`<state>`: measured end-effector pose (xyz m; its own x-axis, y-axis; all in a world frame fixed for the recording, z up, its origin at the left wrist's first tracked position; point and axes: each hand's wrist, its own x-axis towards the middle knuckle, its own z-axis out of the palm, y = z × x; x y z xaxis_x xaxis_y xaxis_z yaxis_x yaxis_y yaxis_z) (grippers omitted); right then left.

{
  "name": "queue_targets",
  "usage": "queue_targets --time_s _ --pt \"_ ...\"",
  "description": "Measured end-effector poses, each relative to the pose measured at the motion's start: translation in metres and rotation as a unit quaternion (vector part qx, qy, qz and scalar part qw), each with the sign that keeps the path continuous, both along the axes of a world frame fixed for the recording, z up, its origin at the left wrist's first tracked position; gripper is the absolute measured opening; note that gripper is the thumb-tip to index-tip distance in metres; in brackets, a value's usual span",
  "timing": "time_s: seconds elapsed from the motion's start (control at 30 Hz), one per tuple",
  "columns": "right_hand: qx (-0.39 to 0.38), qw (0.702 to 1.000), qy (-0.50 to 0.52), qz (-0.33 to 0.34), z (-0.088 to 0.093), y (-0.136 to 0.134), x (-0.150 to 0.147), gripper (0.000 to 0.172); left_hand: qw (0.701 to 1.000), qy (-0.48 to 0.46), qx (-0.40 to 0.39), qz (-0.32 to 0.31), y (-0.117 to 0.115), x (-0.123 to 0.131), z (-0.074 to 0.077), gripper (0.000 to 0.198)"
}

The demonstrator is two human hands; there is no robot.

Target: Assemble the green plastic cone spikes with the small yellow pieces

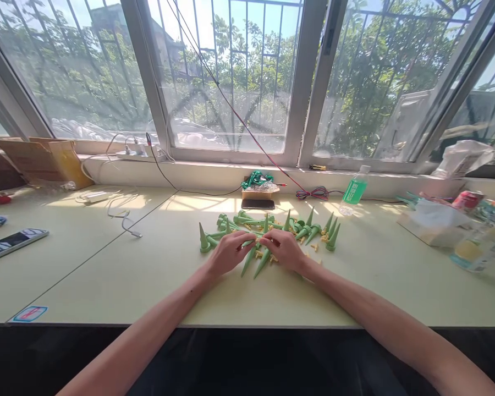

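Held green piece: a slim, smooth green length (248, 242) between the hands, above the near part of the heap, its long axis running roughly crosswise; fingers cover most of it, so I cannot tell where its tip points
Left hand: thumb and fingers (230, 252) drawn narrow, pinching that green length
Right hand: fingers (286, 248) bunched close to the left fingertips; cannot tell what they grip
Yellow piece: a tiny pale-yellow bit (257, 240) at the meeting fingertips, shape too small to read
Near spike: tapered matte green cone (262, 263) lying flat, point toward the person and slightly left
Standing spike: green cone (203, 238) upright at the heap's left edge, broad collar down, tip up
Loose yellow fittings: small branched bits (314, 247) scattered among the cones
Tabletop: smooth pale yellow-green board (169, 280) beneath everything
Bottle: clear, green-labelled (355, 191), leaning right, beyond the heap
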<state>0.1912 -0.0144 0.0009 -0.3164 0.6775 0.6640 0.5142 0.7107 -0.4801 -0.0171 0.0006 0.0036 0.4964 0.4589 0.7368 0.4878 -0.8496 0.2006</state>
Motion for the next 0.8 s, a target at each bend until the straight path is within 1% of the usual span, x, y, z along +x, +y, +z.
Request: queue_targets --time_s 0.1,0.3,0.4,0.53,0.67,0.8 --pt "-0.010 1.000 0.019 -0.001 0.0007 -0.0020 -0.0002 0.022 1.000 -0.004 0.004 0.002 0.0000 0.0005 0.0010 0.016" --pt "0.005 1.000 0.008 0.012 -0.0016 -0.0019 -0.0014 0.013 1.000 -0.007 0.007 0.003 -0.0005 0.0013 0.0027 0.017" --pt "0.008 1.000 0.006 0.003 -0.0030 0.0002 -0.0019 0.015 1.000 -0.004 0.014 0.006 -0.0003 0.0012 0.0023 0.017" --pt "0.000 1.000 -0.003 -0.002 -0.0022 0.0003 -0.0016 0.024 1.000 -0.002 0.011 0.005 0.0003 0.0010 0.0015 0.015" --pt "-0.024 1.000 0.017 0.001 -0.0010 -0.0018 -0.0008 0.021 1.000 -0.014 0.004 0.002 0.0006 0.0010 0.0016 0.016" --pt "-0.023 0.999 0.018 0.012 -0.0015 -0.0021 -0.0014 0.016 1.000 -0.009 -0.001 0.005 0.0002 0.0009 0.0024 0.017"
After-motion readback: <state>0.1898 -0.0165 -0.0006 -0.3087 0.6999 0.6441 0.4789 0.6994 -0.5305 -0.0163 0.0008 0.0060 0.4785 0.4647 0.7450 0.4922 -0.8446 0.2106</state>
